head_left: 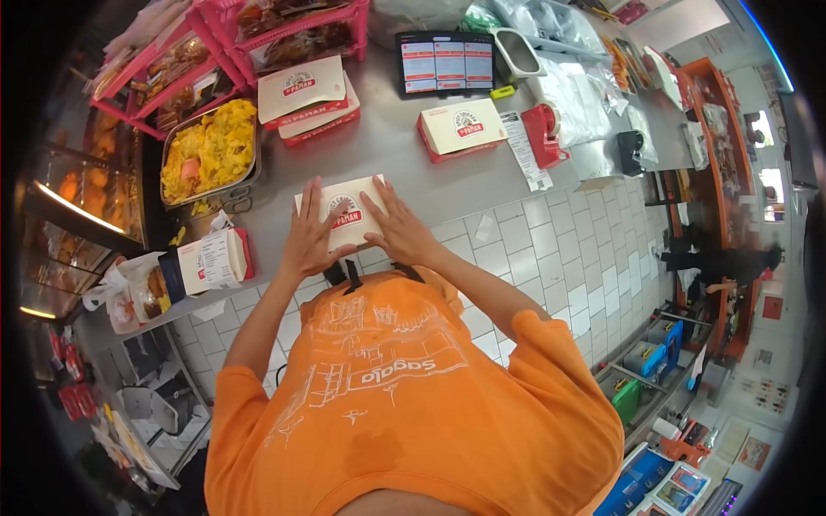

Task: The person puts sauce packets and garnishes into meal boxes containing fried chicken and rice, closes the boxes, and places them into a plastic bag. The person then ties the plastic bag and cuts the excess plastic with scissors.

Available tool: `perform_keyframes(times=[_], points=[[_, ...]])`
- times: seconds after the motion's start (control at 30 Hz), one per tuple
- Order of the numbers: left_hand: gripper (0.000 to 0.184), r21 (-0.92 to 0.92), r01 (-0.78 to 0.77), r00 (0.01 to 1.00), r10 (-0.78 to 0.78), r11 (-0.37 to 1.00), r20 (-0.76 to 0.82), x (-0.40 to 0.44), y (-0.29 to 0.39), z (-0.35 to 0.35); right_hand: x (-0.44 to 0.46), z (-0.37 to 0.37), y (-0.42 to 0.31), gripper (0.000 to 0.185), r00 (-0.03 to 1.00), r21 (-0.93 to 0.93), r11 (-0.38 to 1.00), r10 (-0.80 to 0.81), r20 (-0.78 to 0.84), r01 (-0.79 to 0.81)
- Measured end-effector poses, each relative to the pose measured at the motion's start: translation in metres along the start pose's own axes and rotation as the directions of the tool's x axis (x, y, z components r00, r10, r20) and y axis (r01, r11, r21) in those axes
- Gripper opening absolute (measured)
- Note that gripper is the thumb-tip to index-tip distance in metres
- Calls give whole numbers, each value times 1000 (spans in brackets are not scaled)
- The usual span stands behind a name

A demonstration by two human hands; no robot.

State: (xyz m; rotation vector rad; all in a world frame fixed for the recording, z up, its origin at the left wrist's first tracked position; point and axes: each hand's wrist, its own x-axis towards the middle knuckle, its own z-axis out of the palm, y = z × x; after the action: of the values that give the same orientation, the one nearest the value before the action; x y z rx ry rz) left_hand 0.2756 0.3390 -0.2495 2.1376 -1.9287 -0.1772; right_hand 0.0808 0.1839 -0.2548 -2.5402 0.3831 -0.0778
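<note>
A white-topped cardboard food box (351, 203) with a red printed logo sits at the counter's front edge, its lid down. My left hand (311, 228) lies on the box's left side with the fingers stretched over the lid. On the right side, my right hand (403, 225) rests with its fingers spread on the lid. Neither hand grips anything else. Behind and to the right stands another closed box (463, 127) with red sides. Further back on the left are two stacked boxes (303, 93).
A metal tray of yellow food (209, 153) stands left, below pink crates (297, 34). A tablet (446, 64) is at the back. Right of the boxes lie a paper receipt (527, 151) and a red tape dispenser (542, 133). Another person (723, 262) is at far right.
</note>
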Motion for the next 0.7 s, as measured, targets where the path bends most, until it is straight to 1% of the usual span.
perform_keyframes(times=[0.03,0.1,0.13,0.2,0.23,0.27,0.3,0.33,0.37,0.4,0.43,0.47,0.5,0.53,0.57,0.6,0.63,0.67,0.7], points=[[90,1,-7,1000,7,1000,-13,6,-3,-1,4,-4,3,78,1000,-13,1000,-1,-8,1],[80,-87,-43,999,46,995,30,5,-6,-3,3,-8,-5,75,996,-182,979,-90,-10,86],[80,-87,-49,998,52,995,34,6,-7,-2,5,-10,-8,75,996,-180,980,-84,-15,80],[74,-23,-40,999,40,999,6,6,-10,7,13,-20,-20,73,973,-317,948,72,219,1],[74,-24,-37,999,38,999,18,6,-14,12,15,-16,-15,73,972,-306,952,73,223,-1],[72,60,-71,997,69,996,31,7,-21,19,17,-11,-5,72,978,-351,936,37,206,38],[70,144,-106,994,100,984,48,6,-26,19,17,-19,-12,71,982,-393,916,0,190,76],[73,79,-120,992,116,990,54,6,-29,20,16,-30,-16,66,946,-315,949,97,308,6],[73,80,-117,992,113,990,60,3,-24,16,10,-25,-10,66,946,-309,951,94,311,7],[78,18,-92,996,92,996,0,-2,-15,7,2,-17,-4,64,990,-232,969,-57,128,86],[82,-45,-73,996,71,996,-61,-3,-5,-2,-2,-7,1,62,979,-173,969,-191,-74,176],[90,-83,-12,999,8,996,-47,-1,7,-14,-4,-5,-5,62,980,-171,971,-182,-77,167],[90,-87,-24,999,20,996,-43,2,6,-9,-6,-2,-9,64,993,-112,990,-97,-60,90],[90,-80,44,993,-53,996,-107,6,6,1,-9,-1,-11,67,999,-57,998,-12,-35,10],[91,-86,116,977,-130,989,-172,10,13,6,-11,-2,-12,67,1000,-65,998,4,-28,-6],[85,-57,132,969,-141,990,-204,11,16,8,-12,-7,-12,64,993,-34,999,2,-117,-6],[85,-83,117,969,-132,990,-210,15,17,10,-17,-15,-6,61,978,-10,1000,3,-210,-6],[83,-42,141,954,-147,989,-261,16,18,15,-31,-17,15,52,909,101,985,170,-381,-141],[82,-3,178,934,-170,984,-315,20,26,16,-43,-24,39,43,789,225,944,325,-521,-240]])
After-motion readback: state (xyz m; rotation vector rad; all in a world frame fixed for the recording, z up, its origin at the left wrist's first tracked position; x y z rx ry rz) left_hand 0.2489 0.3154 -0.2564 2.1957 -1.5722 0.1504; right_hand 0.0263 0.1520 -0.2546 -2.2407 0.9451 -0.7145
